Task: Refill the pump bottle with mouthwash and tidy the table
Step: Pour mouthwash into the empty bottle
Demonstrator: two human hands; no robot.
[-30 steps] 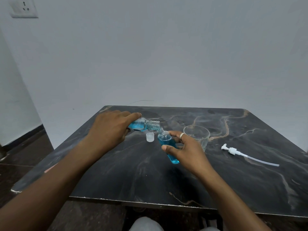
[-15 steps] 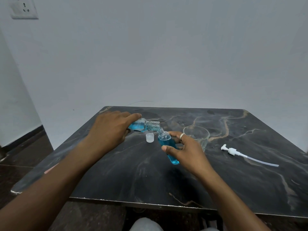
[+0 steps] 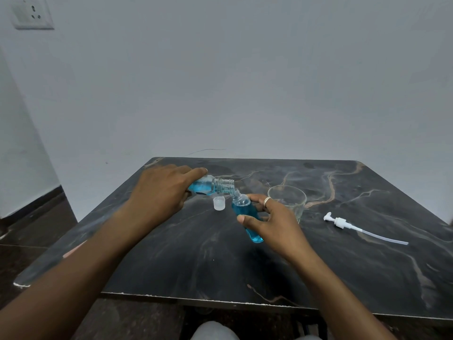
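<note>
Pump bottle, nearly full of blue, tilts in the right hand above the table; the left hand keeps the mouthwash bottle tipped at its neck. Little has shifted; filling looks almost finished.

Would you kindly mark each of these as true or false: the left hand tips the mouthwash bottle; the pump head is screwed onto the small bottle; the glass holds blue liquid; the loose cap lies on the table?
1. The left hand tips the mouthwash bottle toward the small bottle. True.
2. The pump head is screwed onto the small bottle. False: it lies on the table, right of the glass.
3. The glass holds blue liquid. False: it looks empty.
4. The loose cap lies on the table. True.
5. The right hand holds the small bottle. True.
</note>
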